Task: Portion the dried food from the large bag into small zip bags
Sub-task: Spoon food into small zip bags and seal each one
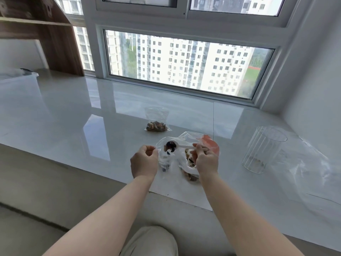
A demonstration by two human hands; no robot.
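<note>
My left hand (144, 161) pinches the rim of a small clear zip bag (166, 159) and holds it upright on the white sill. My right hand (205, 159) grips the handle of a white plastic spoon (181, 145). The spoon's bowl carries dark dried pieces over the small bag's mouth. A few pieces lie inside that bag. Under my right hand lies the large clear bag (191, 170) with an orange-red top, brown dried food showing inside. Farther back lies another small zip bag (156, 121) with dried food in its bottom.
A clear ribbed glass jar (262, 150) stands to the right, crumbs in its bottom. Crumpled clear plastic (310, 163) lies beyond it. The glossy sill (73, 117) runs under a window. A wooden shelf (46, 34) stands at the far left. My knee (151, 241) is below.
</note>
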